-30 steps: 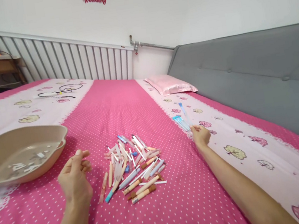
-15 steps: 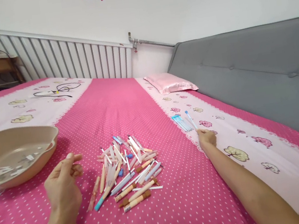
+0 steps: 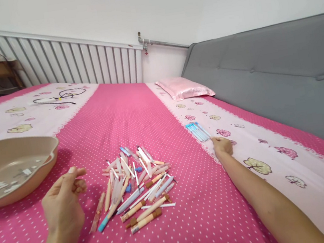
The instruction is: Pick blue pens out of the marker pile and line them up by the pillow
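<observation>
My right hand (image 3: 222,145), fingers closed, pinches the near end of a blue-and-white pen (image 3: 202,129). This pen lies close along the right side of a row of light-blue pens (image 3: 195,132) on the pale floral strip's edge. My left hand (image 3: 64,201) hovers at the left with loosely bent fingers and nothing visible in it. Between my hands a jumbled heap of pen parts (image 3: 137,182) rests on the pink dotted bedspread (image 3: 195,222). It mixes clear and beige barrels, white refills, brown-ended pieces and small blue bits.
At the left a beige basin (image 3: 16,145) holds several small white and clear pieces. Farther back are a black cable (image 3: 68,95) and a pink pillow (image 3: 184,87). A grey padded headboard (image 3: 268,57) borders the bed at right, a white radiator (image 3: 79,56) behind.
My right hand has brought the blue-and-white pen down and left, from an angle apart to beside the row. My left hand has barely moved; the view has shifted slightly.
</observation>
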Action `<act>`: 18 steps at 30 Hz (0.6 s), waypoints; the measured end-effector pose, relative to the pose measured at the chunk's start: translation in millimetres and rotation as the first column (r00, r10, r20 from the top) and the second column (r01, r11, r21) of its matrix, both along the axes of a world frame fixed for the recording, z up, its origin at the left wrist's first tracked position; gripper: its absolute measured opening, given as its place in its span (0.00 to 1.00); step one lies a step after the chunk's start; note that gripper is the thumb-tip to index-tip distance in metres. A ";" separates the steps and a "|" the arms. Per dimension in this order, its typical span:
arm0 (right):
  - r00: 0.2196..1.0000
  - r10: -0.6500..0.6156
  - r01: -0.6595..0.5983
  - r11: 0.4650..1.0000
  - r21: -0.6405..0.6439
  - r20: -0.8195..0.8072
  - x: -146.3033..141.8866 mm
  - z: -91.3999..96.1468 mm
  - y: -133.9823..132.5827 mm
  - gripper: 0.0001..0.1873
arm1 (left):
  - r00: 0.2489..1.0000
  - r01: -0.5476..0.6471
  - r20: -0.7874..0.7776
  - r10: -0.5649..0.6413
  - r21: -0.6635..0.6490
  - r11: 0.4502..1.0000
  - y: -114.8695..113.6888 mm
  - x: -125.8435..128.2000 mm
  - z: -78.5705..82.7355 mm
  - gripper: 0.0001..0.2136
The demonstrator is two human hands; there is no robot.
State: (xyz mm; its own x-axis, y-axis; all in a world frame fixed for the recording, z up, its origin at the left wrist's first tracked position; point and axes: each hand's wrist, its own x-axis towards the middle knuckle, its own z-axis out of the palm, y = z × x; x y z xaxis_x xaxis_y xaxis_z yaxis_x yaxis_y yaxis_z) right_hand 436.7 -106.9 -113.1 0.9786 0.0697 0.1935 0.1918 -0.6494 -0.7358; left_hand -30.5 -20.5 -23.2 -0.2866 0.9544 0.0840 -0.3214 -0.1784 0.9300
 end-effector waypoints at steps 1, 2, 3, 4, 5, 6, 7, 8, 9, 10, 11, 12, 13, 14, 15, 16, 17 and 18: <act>1.000 0.004 -0.004 1.000 0.001 0.001 0.1 0.0 0.3 0.18 | 1.000 -0.001 -0.001 0.001 0.002 1.000 -0.1 0.1 0.2 0.10; 1.000 0.007 -0.007 1.000 0.001 0.001 0.3 0.1 0.6 0.18 | 1.000 0.002 -0.002 -0.002 0.004 1.000 -0.2 0.1 0.4 0.10; 1.000 0.011 -0.011 1.000 0.000 0.000 0.4 0.1 0.9 0.18 | 1.000 0.004 0.000 -0.004 0.005 1.000 -0.3 0.1 0.6 0.10; 1.000 0.013 -0.013 1.000 -0.001 -0.001 0.6 0.2 1.4 0.17 | 1.000 0.004 0.002 -0.004 0.006 1.000 -0.5 0.1 0.9 0.10; 1.000 0.014 -0.014 1.000 -0.003 -0.002 0.7 0.3 1.8 0.17 | 1.000 0.002 0.004 -0.002 0.008 1.000 -0.6 0.1 1.0 0.10; 1.000 0.013 -0.013 1.000 -0.005 -0.002 0.8 0.4 2.3 0.17 | 1.000 0.002 0.005 -0.002 0.008 1.000 -0.7 0.0 1.1 0.09; 1.000 0.011 -0.011 1.000 -0.007 -0.002 0.9 0.6 2.8 0.17 | 1.000 0.002 0.005 -0.003 0.008 1.000 -0.7 -0.1 1.0 0.09; 1.000 0.009 -0.009 1.000 -0.009 -0.001 0.9 0.9 3.2 0.17 | 1.000 0.002 0.005 -0.002 0.008 1.000 -0.7 -0.3 0.9 0.09; 1.000 0.008 -0.008 1.000 -0.011 0.001 0.8 1.1 3.6 0.16 | 1.000 0.004 0.005 -0.004 0.008 1.000 -0.7 -0.4 0.6 0.09; 1.000 0.009 -0.009 1.000 -0.012 0.003 0.6 1.4 3.8 0.16 | 1.000 0.007 0.004 -0.007 0.006 1.000 -0.6 -0.5 0.4 0.10; 1.000 0.011 -0.011 1.000 -0.012 0.005 0.5 1.6 4.1 0.16 | 1.000 0.008 0.003 -0.008 0.003 1.000 -0.7 -0.6 0.2 0.10; 1.000 0.013 -0.013 1.000 -0.010 0.008 0.2 1.8 4.2 0.15 | 1.000 0.006 0.001 -0.006 0.001 1.000 -0.7 -0.7 0.0 0.10; 1.000 0.015 -0.015 1.000 -0.008 0.010 0.0 2.0 4.3 0.16 | 1.000 0.005 -0.001 -0.005 0.002 1.000 -0.8 -0.6 -0.1 0.10; 1.000 0.018 -0.017 1.000 -0.005 0.013 -0.2 2.1 4.3 0.16 | 1.000 0.005 -0.002 -0.005 0.002 1.000 -1.0 -0.6 -0.2 0.10; 1.000 0.020 -0.020 1.000 -0.002 0.015 -0.4 2.3 4.3 0.16 | 1.000 0.005 -0.002 -0.005 0.004 1.000 -1.2 -0.5 -0.2 0.09; 1.000 0.023 -0.023 1.000 0.000 0.017 -0.7 2.4 4.2 0.16 | 1.000 0.006 0.000 -0.006 0.007 1.000 -1.3 -0.4 -0.2 0.09; 0.999 0.027 -0.027 1.000 0.003 0.020 -0.9 2.6 4.2 0.16 | 1.000 0.007 0.002 -0.007 0.012 1.000 -1.4 -0.4 -0.2 0.09; 0.999 0.033 -0.033 0.999 0.006 0.023 -1.2 2.8 4.1 0.16 | 1.000 0.009 0.004 -0.009 0.015 1.000 -1.4 -0.4 -0.2 0.09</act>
